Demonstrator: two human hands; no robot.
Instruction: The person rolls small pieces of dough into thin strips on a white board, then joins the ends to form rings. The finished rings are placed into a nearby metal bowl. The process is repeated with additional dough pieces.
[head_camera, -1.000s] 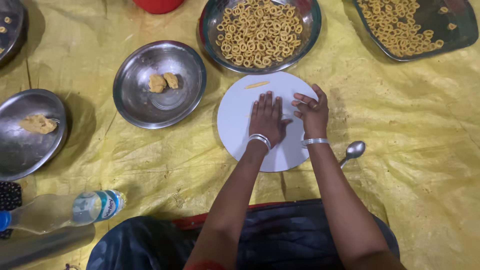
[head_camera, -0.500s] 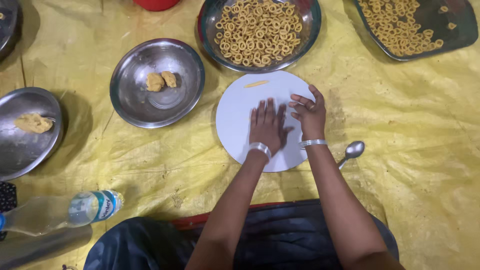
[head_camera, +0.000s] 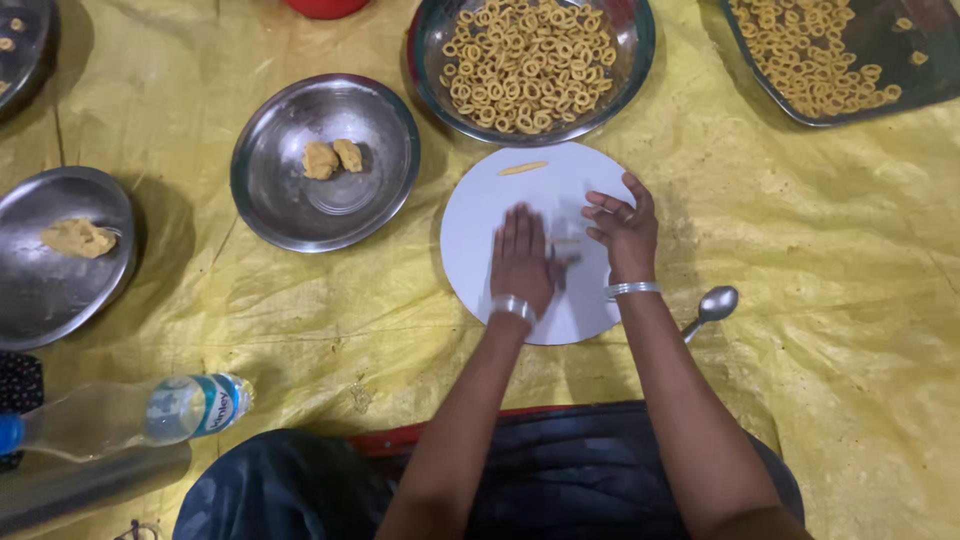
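Hands: we log the left hand (head_camera: 521, 262) lying flat, palm down and fingers stretched, on the round white plastic board (head_camera: 480, 225); it grips nothing, and whether dough lies under the palm we cannot tell. The right hand (head_camera: 622, 228) rests just beside it on the board's right part, fingers loosely curled; whether it has hold of anything we cannot tell. Each wrist carries a silver bangle.

Board: it lies at the middle of the yellow woven sheet (head_camera: 800, 250). A short thin strip of yellow dough (head_camera: 523, 168) lies near its far edge, apart from both hands.

Containers, as we count them:
- Round steel bowl (head_camera: 640, 45), touching the board's far edge: heaped with small yellow dough rings (head_camera: 525, 65).
- Dark rectangular tray (head_camera: 900, 105), far right corner of the sheet: more such rings (head_camera: 810, 55), spread toward its left side.
- Round steel plate (head_camera: 280, 215), left of the board: two small lumps of yellow dough (head_camera: 333, 158) near its centre, just beside each other.
- Second steel plate (head_camera: 30, 300), at the left edge: one flattish lump of dough (head_camera: 78, 238).

Loose items: a steel spoon (head_camera: 712, 308) on the sheet beside the right forearm; a clear plastic bottle (head_camera: 130, 412) lying on its side near the near left corner.
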